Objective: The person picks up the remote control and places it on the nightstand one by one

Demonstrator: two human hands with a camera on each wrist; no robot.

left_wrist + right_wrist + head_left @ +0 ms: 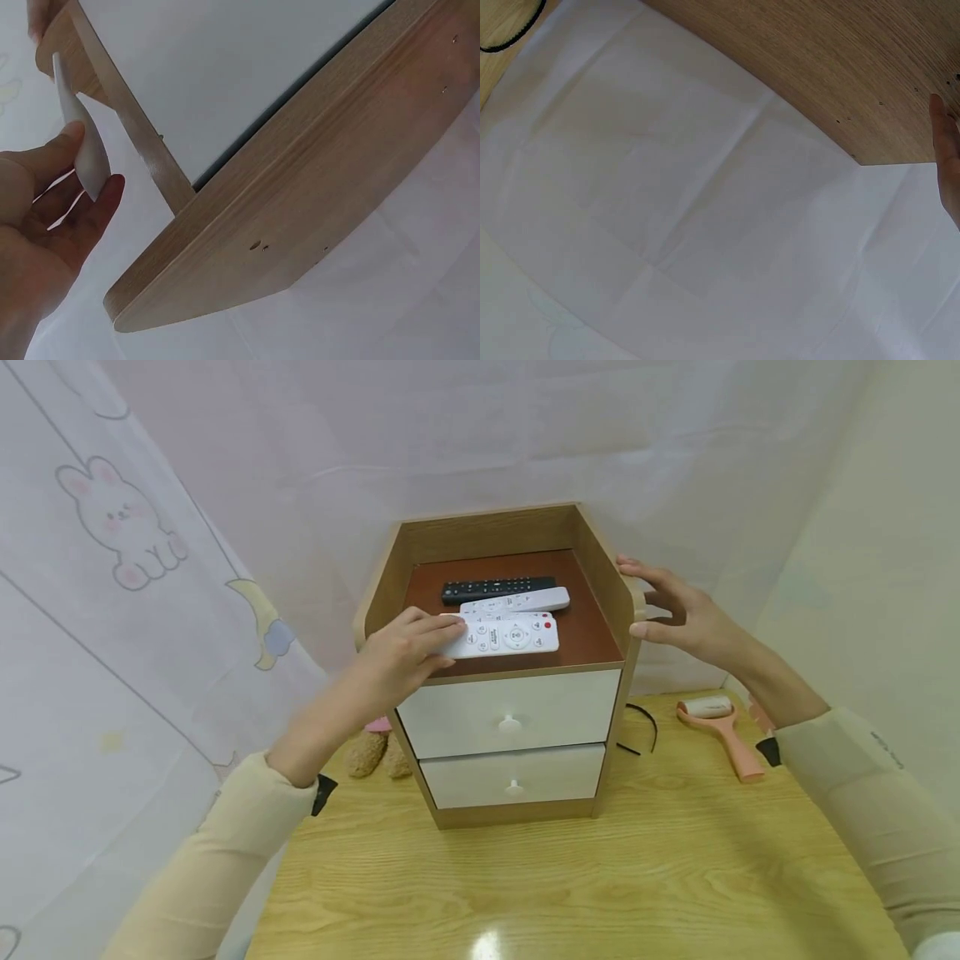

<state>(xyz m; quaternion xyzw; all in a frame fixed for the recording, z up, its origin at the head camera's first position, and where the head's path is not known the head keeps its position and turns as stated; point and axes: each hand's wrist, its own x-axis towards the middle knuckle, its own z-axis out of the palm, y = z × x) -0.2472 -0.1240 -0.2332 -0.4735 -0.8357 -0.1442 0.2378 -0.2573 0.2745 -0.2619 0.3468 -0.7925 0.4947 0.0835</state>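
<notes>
In the head view my left hand [408,652] pinches a white remote control [513,637] at its left end, above the front of the cabinet's top tray. Seen from the left wrist, the thumb and fingertips hold the remote [91,154] edge-on. Behind it in the tray lie another white remote [517,601] and a black remote [498,588]; part of one more white remote shows behind the held one. My right hand [686,614] rests at the right side panel of the small wooden cabinet [611,572], thumb near its front edge. A straight finger [945,142] shows against the panel.
Two white drawers with round knobs [510,723] front the cabinet on a wooden table [480,877]. To the right lie a black headband [651,724] and an orange-handled lint roller [726,735]. Brown plush feet [367,753] show at the left. Pale curtains hang behind.
</notes>
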